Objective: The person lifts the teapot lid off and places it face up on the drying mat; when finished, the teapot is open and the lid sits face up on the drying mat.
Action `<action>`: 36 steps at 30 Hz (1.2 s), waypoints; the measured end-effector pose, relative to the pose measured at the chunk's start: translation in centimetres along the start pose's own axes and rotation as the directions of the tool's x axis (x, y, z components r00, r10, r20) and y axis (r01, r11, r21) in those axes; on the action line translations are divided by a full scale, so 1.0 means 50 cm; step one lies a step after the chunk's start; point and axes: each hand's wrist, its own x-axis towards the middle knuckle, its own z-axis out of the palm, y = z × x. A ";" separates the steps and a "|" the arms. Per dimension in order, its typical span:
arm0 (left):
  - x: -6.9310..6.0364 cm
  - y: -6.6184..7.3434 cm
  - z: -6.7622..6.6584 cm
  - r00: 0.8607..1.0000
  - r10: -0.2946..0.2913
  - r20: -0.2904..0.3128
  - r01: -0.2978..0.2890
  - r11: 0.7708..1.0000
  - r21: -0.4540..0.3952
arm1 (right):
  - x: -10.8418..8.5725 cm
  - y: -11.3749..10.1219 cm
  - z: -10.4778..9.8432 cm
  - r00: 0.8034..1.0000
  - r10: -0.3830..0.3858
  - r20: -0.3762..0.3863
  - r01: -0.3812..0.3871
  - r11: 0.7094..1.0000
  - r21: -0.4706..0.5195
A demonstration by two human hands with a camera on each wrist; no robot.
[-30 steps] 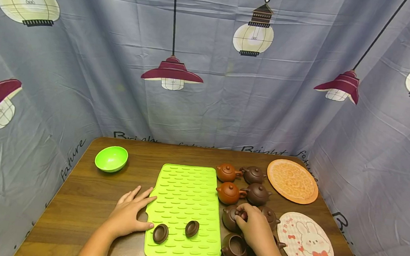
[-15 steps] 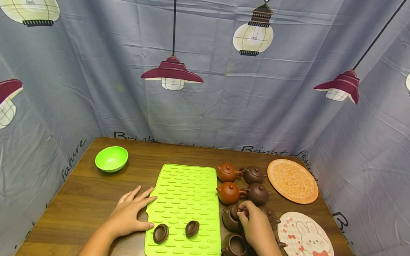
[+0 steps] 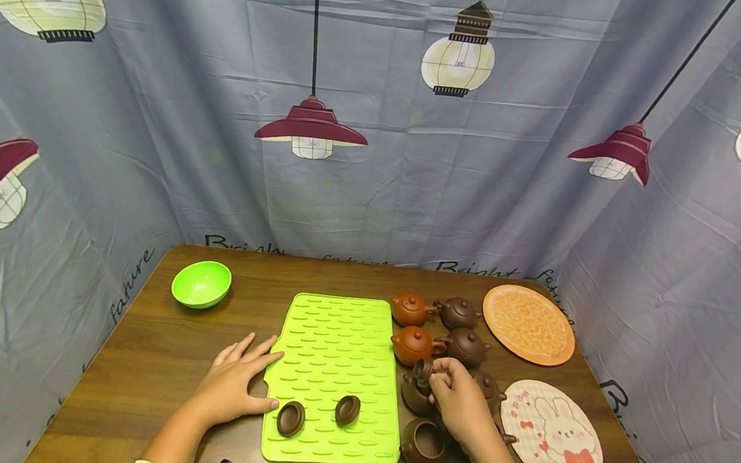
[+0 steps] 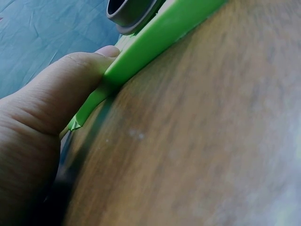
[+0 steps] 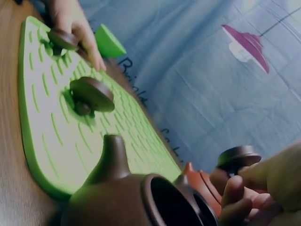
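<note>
In the head view my right hand (image 3: 464,405) pinches a dark brown teapot lid (image 3: 423,371), tilted over a brown teapot (image 3: 417,399). The right wrist view shows the lid (image 5: 239,157) held between thumb and fingers, apart from the pots. Nearer me, another brown teapot (image 3: 423,448) stands with its top uncovered. With fingers spread, my left hand (image 3: 231,385) rests at the left edge of a lime green mat (image 3: 340,354). Upside down on that mat lie a left lid (image 3: 291,419) and a right lid (image 3: 347,410).
Two reddish teapots (image 3: 412,346) and several dark teapots (image 3: 466,347) stand right of the mat. An orange round mat (image 3: 528,325) and a rabbit-print round mat (image 3: 554,435) lie farther right. A green bowl (image 3: 201,285) stands at the back left.
My right hand has lifted the lid off the brown teapot and tilted it to the left. The left hand and the two lids on the mat have stayed in place.
</note>
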 end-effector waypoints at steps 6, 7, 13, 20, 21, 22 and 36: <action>0.001 -0.001 -0.002 1.000 -0.011 0.013 0.011 1.000 -0.008 | 0.006 -0.008 0.004 0.995 0.018 0.100 -0.045 0.960 0.275; 0.000 -0.001 -0.002 1.000 -0.012 0.013 0.012 1.000 -0.008 | 0.008 -0.009 0.006 0.993 0.018 0.119 -0.054 0.950 0.307; 0.000 0.000 -0.004 1.000 -0.018 0.019 0.018 1.000 -0.016 | 0.014 -0.013 0.018 0.975 -0.009 0.220 -0.093 0.889 0.449; 0.000 0.001 -0.004 1.000 -0.017 0.021 0.017 1.000 -0.008 | 0.020 -0.022 0.032 0.946 -0.096 0.309 -0.090 0.840 0.536; 0.000 0.001 -0.003 1.000 -0.015 0.021 0.015 1.000 -0.007 | 0.021 -0.022 0.035 0.942 -0.108 0.317 -0.086 0.836 0.542; 0.000 0.001 -0.003 1.000 -0.015 0.022 0.015 1.000 -0.006 | 0.022 -0.023 0.039 0.939 -0.116 0.324 -0.086 0.833 0.547; 0.000 -0.002 -0.002 0.999 -0.014 0.029 0.014 1.000 0.009 | 0.023 -0.065 0.104 0.918 -0.115 0.379 -0.125 0.824 0.553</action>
